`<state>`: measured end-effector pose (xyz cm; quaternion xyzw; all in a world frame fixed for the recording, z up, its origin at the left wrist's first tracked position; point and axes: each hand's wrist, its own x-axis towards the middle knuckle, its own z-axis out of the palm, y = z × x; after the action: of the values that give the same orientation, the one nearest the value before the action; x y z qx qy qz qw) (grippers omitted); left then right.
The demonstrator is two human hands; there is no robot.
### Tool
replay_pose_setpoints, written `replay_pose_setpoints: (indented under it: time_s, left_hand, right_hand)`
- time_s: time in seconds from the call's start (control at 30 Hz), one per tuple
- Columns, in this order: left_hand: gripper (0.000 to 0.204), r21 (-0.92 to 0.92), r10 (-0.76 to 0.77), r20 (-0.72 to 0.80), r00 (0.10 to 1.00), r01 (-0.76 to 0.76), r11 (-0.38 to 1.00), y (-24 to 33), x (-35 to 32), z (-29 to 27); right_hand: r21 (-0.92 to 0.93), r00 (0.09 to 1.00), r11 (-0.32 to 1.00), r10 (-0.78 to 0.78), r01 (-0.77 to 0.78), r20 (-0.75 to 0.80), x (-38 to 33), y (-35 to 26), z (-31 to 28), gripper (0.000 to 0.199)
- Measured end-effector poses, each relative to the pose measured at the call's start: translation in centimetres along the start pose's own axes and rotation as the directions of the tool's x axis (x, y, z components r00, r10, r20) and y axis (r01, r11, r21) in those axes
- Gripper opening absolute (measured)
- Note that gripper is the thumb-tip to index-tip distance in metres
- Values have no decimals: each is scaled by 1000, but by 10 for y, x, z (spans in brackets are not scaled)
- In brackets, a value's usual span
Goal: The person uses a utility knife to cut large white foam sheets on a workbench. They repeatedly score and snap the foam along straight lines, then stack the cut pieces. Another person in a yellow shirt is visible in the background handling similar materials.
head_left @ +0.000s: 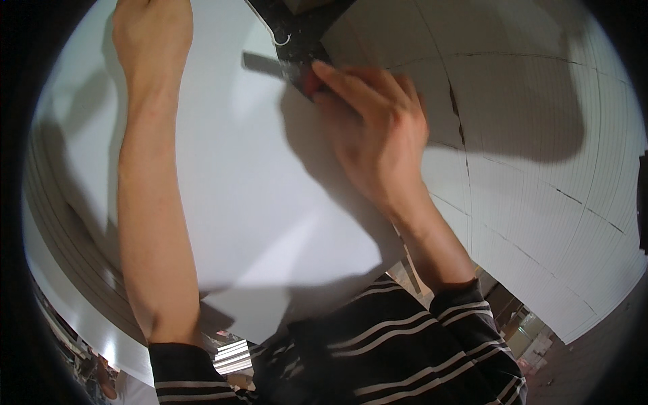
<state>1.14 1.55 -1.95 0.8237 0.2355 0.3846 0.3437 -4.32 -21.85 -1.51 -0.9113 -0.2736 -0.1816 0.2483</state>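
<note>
White sheet [256,202] fills the middle of the head view, smooth and pale, its lower edge ending above the striped sleeves [405,344]. To its right lies a ribbed white panel [540,169] crossed by dark seams and cracks, with a broad shadow on its upper part. A dark gap shows at the top centre, and cluttered floor shows below the sheet's lower edge.

The left hand [152,37] reaches far up, resting on the sheet near its upper left; its fingers run out of frame, so how far it is open cannot be told. The right hand [374,128] lies on the sheet near the top, fingers closed narrowly around a dark scraper [277,66] with a reddish grip, its flat blade pointing left.

Bare sheet lies open between the forearms.
</note>
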Motion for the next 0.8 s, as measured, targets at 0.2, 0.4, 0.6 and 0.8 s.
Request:
replay_pose_setpoints:
  time_s: [0.2, 0.4, 0.6, 0.8]
  left_hand:
    - [35, -70, -58, -70, 996, 53, 996, 6, -7, 4]
    - [36, 9, -5, -35, 999, 6, 1000, 0, 5, 0]
    - [37, -13, 0, -82, 997, -1, 1000, 0, -10, 7]
    - [37, 22, 30, -86, 996, -29, 999, 3, -8, 2]
  right_hand:
    - [2, 1000, 1000, 19, -19, 19, -3, 1, -4, 29]
    - [-41, 1000, 999, 22, -23, -21, 8, 4, 11, 27]
    - [-63, 999, 998, 14, -16, -32, 14, 6, 16, 27]
    - [-3, 1000, 1000, -30, 30, -5, 29, 18, 19, 23]
